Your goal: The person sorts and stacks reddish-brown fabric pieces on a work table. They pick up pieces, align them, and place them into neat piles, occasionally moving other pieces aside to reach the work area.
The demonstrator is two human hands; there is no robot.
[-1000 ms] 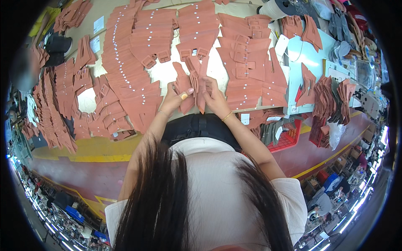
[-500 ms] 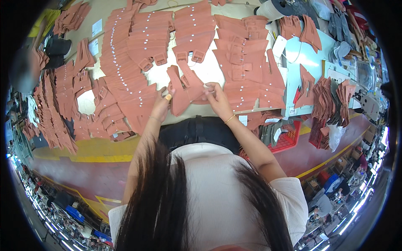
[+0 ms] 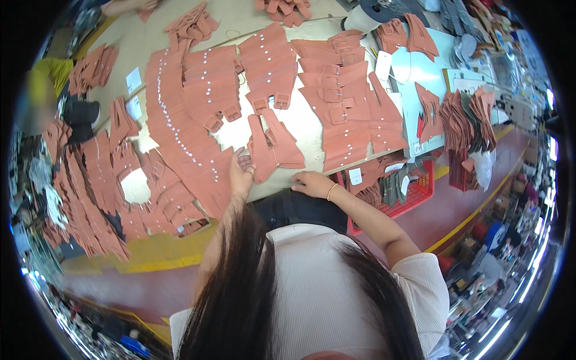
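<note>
A terracotta-coloured leather piece [image 3: 274, 155] with two strap-like arms and a notch between them lies on the pale table in front of me. My left hand [image 3: 242, 171] is at its left edge, fingers apart and loosely bent, with a ring on one finger. Whether a fingertip touches the edge I cannot tell. At the table's front edge my right hand [image 3: 311, 183] rests palm down, with nothing seen in it. Beyond the piece, overlapping rows of similar leather pieces [image 3: 210, 84] carry small white tags. Some end in covered buckles [image 3: 280, 101].
To the right, more buckled pieces [image 3: 342, 102] lie stacked beside a light-blue board [image 3: 423, 90]. A red crate [image 3: 420, 191] with dark and terracotta pieces stands below the table edge. A thread cone [image 3: 363, 18] is at the back. Another person's arm [image 3: 120, 6] reaches in at the far left.
The leather piece, held up between both hands before, now lies on the table. My right hand has drawn back to the front edge; my left has loosened. The view has shifted.
</note>
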